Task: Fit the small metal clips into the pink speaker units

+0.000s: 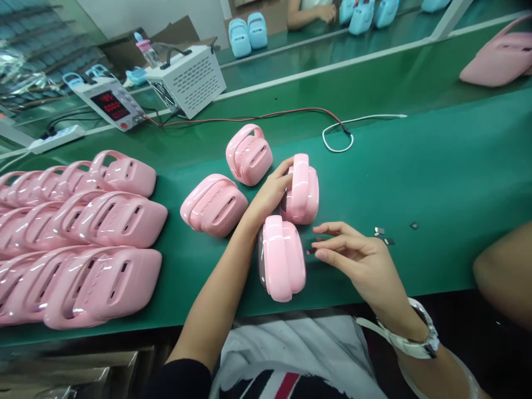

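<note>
My left hand (272, 191) is closed on the side of a pink plastic device with a handle (306, 188), which stands on the green table; some fingers are hidden behind it. Just in front is a second pink device (285, 260), with a dark face on its left side. My right hand (359, 255) pinches a small dark piece (311, 251) between thumb and fingertips, a little right of that nearer device. Two more pink devices, one farther back (250, 155) and one beside my left forearm (216, 205), show slots in their tops. Several tiny flat pieces (379, 230) lie beyond my right hand.
Rows of pink devices (124, 277) fill the table's left side. A power supply with red digits (110, 105) and a grey vented box (189, 80) stand behind. A red and white cable (338, 141) crosses the back. Another person's arm (311, 15) is beyond, near blue devices (248, 34).
</note>
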Demonstrator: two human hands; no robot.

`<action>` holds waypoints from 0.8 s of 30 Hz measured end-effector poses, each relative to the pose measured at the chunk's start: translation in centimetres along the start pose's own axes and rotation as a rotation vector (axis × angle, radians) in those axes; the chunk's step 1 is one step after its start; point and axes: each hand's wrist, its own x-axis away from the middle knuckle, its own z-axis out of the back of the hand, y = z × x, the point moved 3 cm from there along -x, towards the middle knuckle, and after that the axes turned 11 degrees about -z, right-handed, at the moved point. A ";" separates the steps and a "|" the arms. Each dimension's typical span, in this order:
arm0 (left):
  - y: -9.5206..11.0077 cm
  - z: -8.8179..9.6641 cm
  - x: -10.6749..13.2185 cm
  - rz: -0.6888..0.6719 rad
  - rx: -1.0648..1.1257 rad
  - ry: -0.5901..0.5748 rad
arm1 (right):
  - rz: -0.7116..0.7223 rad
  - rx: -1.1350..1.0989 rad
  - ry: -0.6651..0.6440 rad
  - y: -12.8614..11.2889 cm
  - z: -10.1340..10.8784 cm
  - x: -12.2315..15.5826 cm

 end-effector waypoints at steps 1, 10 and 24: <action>0.0 0.0 0.0 -0.006 0.003 0.002 | 0.006 -0.015 -0.003 0.1 -0.2 0.2; -0.2 0.3 0.7 0.035 0.025 0.032 | -0.034 -0.134 -0.028 0.9 -1.5 0.2; 0.2 -0.2 0.5 0.061 0.068 0.055 | -0.108 -0.236 0.088 2.6 -1.9 1.0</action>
